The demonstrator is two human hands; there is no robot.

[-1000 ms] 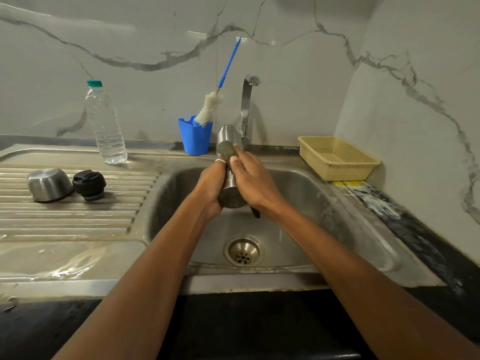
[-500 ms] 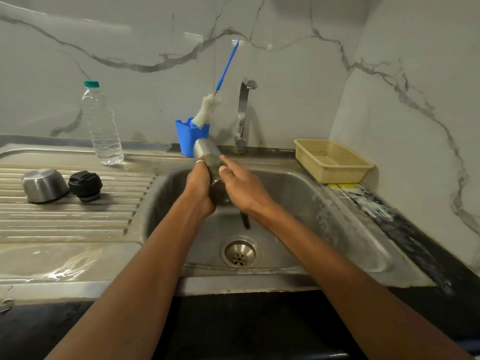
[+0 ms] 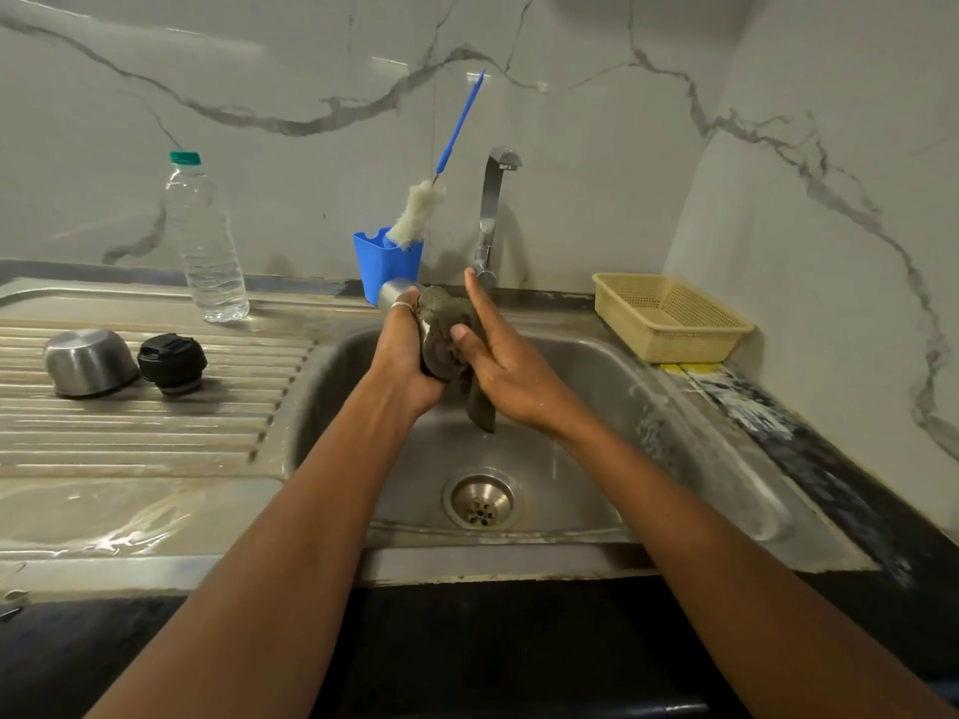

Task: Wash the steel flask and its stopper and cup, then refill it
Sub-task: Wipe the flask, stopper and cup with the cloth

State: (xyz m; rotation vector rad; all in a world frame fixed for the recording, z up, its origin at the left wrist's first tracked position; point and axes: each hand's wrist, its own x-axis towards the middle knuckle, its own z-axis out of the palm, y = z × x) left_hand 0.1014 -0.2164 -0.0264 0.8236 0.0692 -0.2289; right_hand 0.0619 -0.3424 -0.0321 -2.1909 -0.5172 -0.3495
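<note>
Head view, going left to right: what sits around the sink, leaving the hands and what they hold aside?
Steel cup → black stopper → blue holder with the brush → tap → yellow basket.

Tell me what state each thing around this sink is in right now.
flask: tilted over the sink, stopper off
left-hand grip: curled round the flask
right-hand grip: holding the cloth against the flask
cloth: wrapped on the flask, tail hanging
cup: upside down on the drainboard
stopper: off, beside the cup
water bottle: upright, capped
brush: standing in the blue holder
tap: no stream visible
</note>
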